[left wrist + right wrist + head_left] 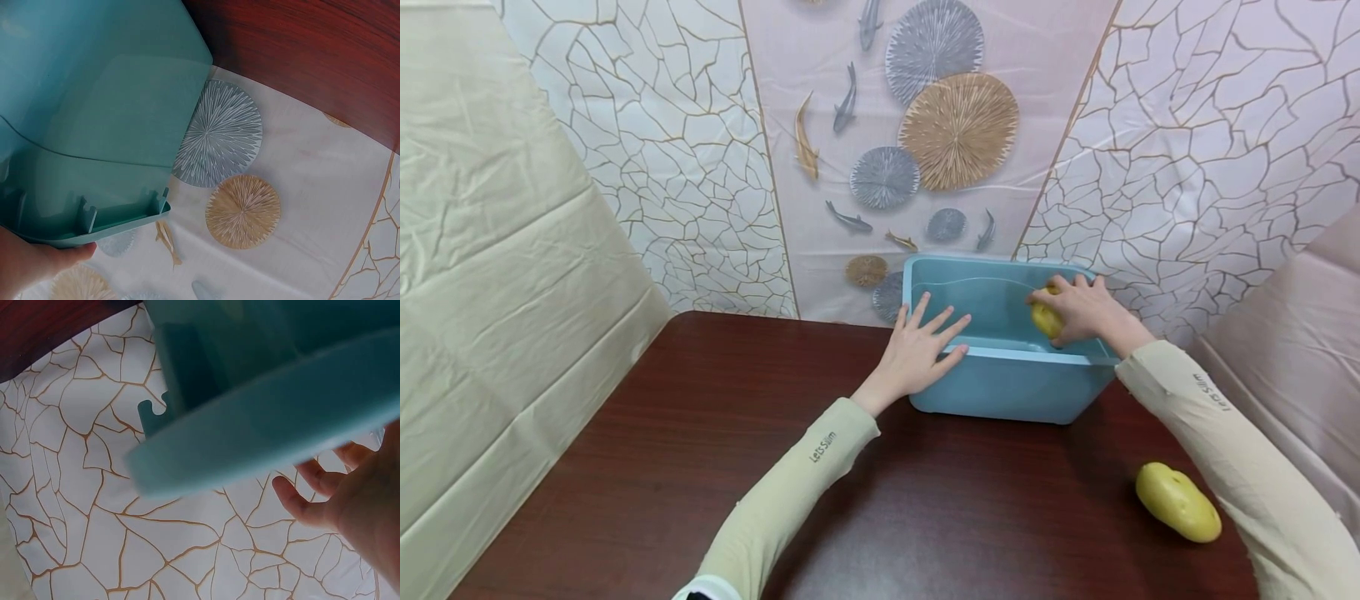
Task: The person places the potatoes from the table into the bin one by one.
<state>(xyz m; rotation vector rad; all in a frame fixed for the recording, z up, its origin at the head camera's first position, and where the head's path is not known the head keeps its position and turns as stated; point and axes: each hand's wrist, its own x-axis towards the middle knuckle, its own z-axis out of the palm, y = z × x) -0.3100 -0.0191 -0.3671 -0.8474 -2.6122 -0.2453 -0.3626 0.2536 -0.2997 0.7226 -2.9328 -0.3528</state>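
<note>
A light blue plastic bin (1000, 387) stands at the back of the table. My right hand (1084, 310) reaches over its right end and grips a yellow potato (1043, 321) inside the opening. The bin's rim (262, 425) hides that potato in the right wrist view, where bent fingers show beyond it. At the bin's front left corner, my left hand (916, 350) spreads its fingers over the rim. In the left wrist view its thumb lies along the rim. A second yellow potato (1178, 502) lies on the table beside my right forearm.
The dark red-brown table (737, 433) reaches back to a patterned cloth (700, 167) hanging behind the bin. A cream cloth (482, 250) hangs along the left side, and a pinkish cloth (1292, 325) borders the right.
</note>
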